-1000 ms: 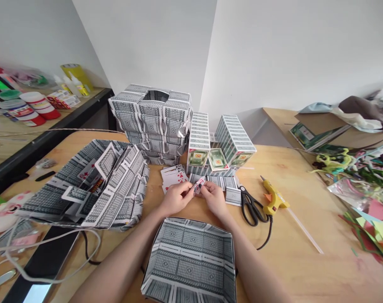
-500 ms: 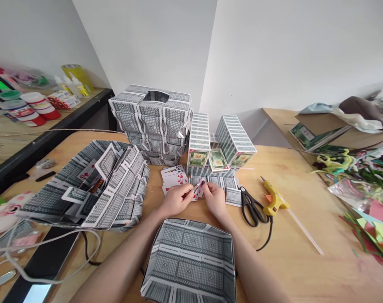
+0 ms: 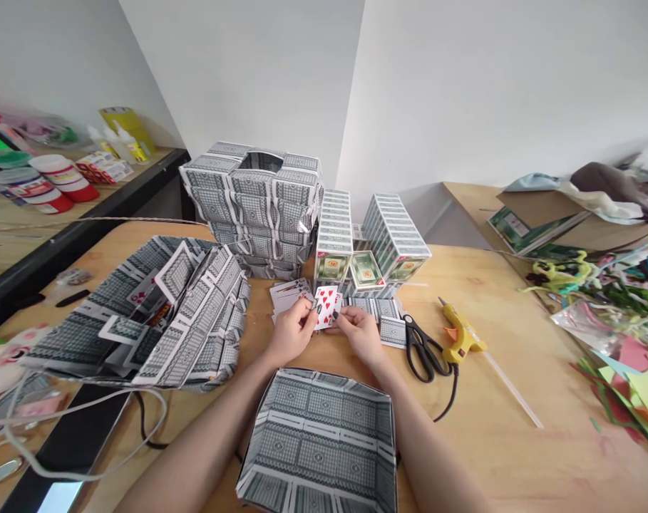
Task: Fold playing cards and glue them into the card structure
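Observation:
My left hand (image 3: 293,329) is closed on a playing card (image 3: 326,303), a seven of hearts with its face toward me. Another card (image 3: 338,302) shows partly behind it, and the fingertips of my right hand (image 3: 362,332) pinch its lower right edge. To the left, face-up cards (image 3: 281,296) lie fanned out, partly covered by my left hand. Cards folded into pieces with grey backs up (image 3: 393,331) lie just past my right hand. Between my forearms sits an open tray made of folded cards (image 3: 318,434).
A larger card-built basket (image 3: 195,320) holding loose pieces stands left, with a card-built box (image 3: 254,206) behind. Stacked card packs (image 3: 398,235) stand at the back. Scissors (image 3: 424,349) and a yellow glue gun (image 3: 460,338) with its cord lie right; a white cable (image 3: 160,427) loops at left.
The card in my left hand has turned from nearly edge-on to face me. My right hand has shifted slightly, and a second card now shows behind the first.

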